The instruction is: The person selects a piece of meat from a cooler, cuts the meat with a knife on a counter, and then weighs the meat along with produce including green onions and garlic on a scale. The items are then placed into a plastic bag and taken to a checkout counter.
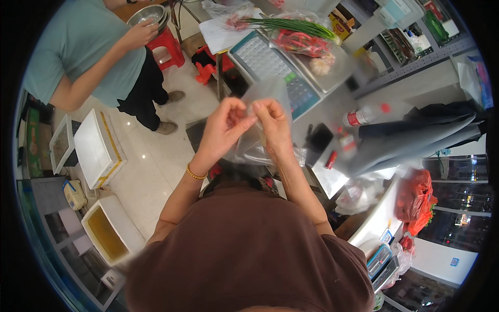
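My left hand and my right hand meet in front of me, fingertips pinching a thin clear plastic bag that hangs between and below them. Behind the bag lies a weighing scale with a keypad. On its metal pan rest a bunch of green onions, a bag of red chili peppers and garlic bulbs. A beaded bracelet circles my left wrist.
At the upper left another person holds metal bowls near a red plastic stool. A plastic bottle, a red lighter and dark cloth lie to the right. Foam boxes stand on the floor at the left.
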### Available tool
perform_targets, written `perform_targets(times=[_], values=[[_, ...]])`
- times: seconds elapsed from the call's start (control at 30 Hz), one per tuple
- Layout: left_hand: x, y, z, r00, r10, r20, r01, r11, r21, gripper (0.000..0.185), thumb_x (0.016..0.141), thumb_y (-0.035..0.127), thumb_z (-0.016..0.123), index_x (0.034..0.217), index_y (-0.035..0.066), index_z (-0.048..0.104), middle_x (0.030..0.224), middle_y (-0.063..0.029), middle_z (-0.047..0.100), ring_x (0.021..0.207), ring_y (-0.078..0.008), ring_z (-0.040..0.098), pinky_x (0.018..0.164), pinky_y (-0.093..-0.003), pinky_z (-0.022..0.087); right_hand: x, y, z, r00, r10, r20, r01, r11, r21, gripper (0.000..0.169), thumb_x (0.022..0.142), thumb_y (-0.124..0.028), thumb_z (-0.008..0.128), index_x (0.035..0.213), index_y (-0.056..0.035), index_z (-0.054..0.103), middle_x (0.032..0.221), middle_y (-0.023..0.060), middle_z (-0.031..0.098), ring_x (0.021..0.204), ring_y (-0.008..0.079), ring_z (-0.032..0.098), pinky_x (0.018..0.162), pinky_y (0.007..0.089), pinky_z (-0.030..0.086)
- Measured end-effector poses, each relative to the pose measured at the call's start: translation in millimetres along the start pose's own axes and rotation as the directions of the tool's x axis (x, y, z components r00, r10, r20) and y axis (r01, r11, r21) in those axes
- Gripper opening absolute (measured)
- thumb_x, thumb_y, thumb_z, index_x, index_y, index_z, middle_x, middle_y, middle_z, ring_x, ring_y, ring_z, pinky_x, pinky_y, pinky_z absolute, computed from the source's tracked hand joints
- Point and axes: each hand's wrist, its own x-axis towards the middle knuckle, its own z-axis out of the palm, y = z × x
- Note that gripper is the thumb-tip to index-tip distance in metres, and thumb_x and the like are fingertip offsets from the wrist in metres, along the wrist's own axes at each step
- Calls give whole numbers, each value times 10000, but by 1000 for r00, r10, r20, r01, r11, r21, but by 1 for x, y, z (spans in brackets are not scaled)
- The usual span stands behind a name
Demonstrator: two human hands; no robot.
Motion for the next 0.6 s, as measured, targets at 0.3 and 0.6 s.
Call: perform_targets(times=[0.3, 0.6], values=[[16, -31, -65, 985, -84, 148, 126, 944, -305, 224, 914, 78, 675, 1058, 48, 507, 924, 13, 552, 838, -57, 541, 735, -206, 458, 22, 26, 57, 1000, 18, -24, -19, 1000, -10, 157, 934, -199, 672, 864, -81, 598, 772, -45, 559, 709, 34, 467, 664, 214, 409], [20, -41, -86, 992, -91, 84, 118, 899, -423, 223, 920, 66, 655, 1084, 54, 505, 944, 25, 545, 844, -54, 537, 713, -212, 464, 42, 49, 60, 983, 182, 20, -181, 983, -42, 169, 919, -215, 695, 846, -108, 587, 791, -66, 555, 735, 26, 491, 650, 196, 396]])
